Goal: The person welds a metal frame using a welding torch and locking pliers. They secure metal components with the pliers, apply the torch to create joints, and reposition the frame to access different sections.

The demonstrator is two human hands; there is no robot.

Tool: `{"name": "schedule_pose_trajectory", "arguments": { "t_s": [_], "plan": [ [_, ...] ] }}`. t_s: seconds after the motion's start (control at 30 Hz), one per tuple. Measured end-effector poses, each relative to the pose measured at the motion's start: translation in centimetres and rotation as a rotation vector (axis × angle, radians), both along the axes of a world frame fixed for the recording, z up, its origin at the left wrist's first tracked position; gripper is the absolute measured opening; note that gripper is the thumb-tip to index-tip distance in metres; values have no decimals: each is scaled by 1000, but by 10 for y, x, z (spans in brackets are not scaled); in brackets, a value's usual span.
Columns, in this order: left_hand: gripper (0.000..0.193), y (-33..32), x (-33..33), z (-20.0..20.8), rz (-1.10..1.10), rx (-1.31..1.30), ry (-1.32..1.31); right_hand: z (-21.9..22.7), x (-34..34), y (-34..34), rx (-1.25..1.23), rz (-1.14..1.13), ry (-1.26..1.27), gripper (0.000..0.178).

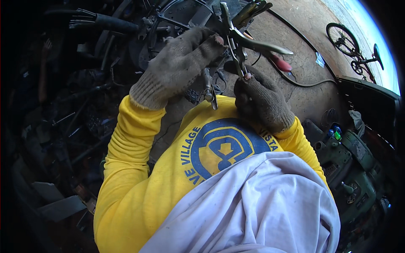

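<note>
Both of my hands wear grey knitted work gloves with bare fingertips showing. My left hand is closed, its thumb tip pressed against the side of a steel pliers-like tool. The tool stands roughly upright, with one long handle slanting off to the right. My right hand grips the tool's lower end between thumb and fingers. A red-tipped handle shows just under the slanting handle; whether it belongs to the same tool I cannot tell. Below and between my hands is a metal rod-like piece, partly hidden by my left hand.
Dark metal frames and scrap crowd the far side and left. A bundle of rods lies at the far left. A hose crosses the ground at right. Beyond are a bicycle and a green machine at the lower right.
</note>
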State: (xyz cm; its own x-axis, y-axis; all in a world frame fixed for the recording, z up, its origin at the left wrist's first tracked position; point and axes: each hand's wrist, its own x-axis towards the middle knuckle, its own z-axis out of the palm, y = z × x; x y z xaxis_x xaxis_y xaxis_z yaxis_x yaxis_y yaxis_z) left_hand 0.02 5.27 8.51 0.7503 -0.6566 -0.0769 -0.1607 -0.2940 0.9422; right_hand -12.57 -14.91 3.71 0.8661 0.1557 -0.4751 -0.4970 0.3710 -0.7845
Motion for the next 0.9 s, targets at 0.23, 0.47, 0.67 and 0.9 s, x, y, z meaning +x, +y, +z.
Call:
{"name": "schedule_pose_trajectory", "arguments": {
  "t_s": [0.23,0.47,0.67,0.9],
  "plan": [
    [37,-23,6,-32,-74,-156,260,-15,10,29,-295,-57,-239,32],
    [36,-60,-2,-14,-14,246,295,-40,-4,-8,640,-171,-281,67],
    [43,-74,7,-9,-191,333,152,-81,-20,-38,-431,-139,-1032,73],
    [40,-8,56,-17,-145,-13,6,-98,-12,-60,-818,221,-1078,71]
  ]
}}
